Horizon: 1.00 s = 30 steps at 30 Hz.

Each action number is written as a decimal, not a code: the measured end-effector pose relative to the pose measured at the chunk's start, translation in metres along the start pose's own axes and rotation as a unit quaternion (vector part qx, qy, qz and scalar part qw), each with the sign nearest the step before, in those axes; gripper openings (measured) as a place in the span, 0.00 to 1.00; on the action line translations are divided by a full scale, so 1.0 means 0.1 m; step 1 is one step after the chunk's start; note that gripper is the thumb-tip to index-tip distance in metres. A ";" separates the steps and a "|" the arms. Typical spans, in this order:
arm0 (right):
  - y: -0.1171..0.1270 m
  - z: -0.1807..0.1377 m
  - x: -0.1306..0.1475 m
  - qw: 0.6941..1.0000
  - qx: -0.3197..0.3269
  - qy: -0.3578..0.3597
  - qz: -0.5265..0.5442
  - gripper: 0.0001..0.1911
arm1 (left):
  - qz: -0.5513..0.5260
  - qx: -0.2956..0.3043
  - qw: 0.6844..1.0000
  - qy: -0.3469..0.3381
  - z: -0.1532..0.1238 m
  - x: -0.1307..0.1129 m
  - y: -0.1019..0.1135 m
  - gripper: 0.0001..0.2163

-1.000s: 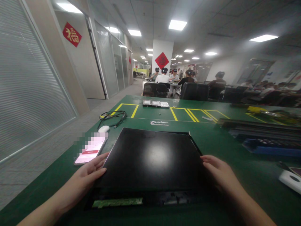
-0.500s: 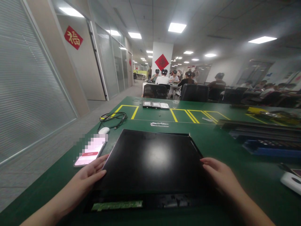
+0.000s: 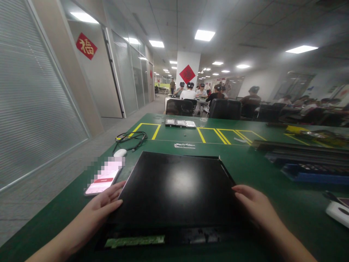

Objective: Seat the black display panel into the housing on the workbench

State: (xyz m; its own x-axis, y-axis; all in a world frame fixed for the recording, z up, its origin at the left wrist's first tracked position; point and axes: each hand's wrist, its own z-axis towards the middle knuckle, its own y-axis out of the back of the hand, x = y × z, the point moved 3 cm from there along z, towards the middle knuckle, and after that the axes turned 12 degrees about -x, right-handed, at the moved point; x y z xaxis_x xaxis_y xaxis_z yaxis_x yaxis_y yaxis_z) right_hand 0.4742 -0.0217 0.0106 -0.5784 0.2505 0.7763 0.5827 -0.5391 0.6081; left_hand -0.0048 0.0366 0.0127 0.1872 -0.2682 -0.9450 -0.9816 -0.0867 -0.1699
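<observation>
A flat black metal case cover [image 3: 174,185] lies over a chassis on the green table [image 3: 245,160]; a green board edge [image 3: 135,241] shows under its near end. My left hand [image 3: 102,205] grips the cover's left edge, fingers pressed against it. My right hand [image 3: 255,207] holds the right edge the same way, fingers curled on the side.
A lit phone [image 3: 103,178], a white mouse [image 3: 120,153] and a coiled black cable [image 3: 132,137] lie left. Small trays [image 3: 180,123] sit farther back by yellow floor-tape boxes. Black and blue rails [image 3: 308,160] are stacked right, a white device [image 3: 338,210] near. Several people sit at far tables.
The view has tipped slightly, so everything sits a little lower in the picture. Both hands keep their hold on the cover's sides.
</observation>
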 end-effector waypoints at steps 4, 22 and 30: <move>0.01 -0.01 0.04 1.000 -0.001 -0.006 -0.012 0.14 | -0.019 0.010 1.000 0.007 0.00 0.01 0.00 0.29; 0.02 -0.02 0.10 0.998 0.004 0.043 -0.051 0.18 | -0.008 -0.034 0.998 0.048 -0.08 -0.07 -0.11 0.42; 0.00 0.00 0.05 0.997 0.006 0.036 -0.062 0.19 | 0.014 -0.030 0.999 0.020 -0.02 0.01 -0.03 0.38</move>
State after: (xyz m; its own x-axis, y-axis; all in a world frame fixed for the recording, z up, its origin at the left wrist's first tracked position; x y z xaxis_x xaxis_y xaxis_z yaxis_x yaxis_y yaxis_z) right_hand 0.4716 -0.0205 0.0148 -0.6858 0.2569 0.6809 0.5098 -0.4982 0.7014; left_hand -0.0019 0.0346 0.0130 0.1627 -0.3101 -0.9367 -0.9828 -0.1349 -0.1261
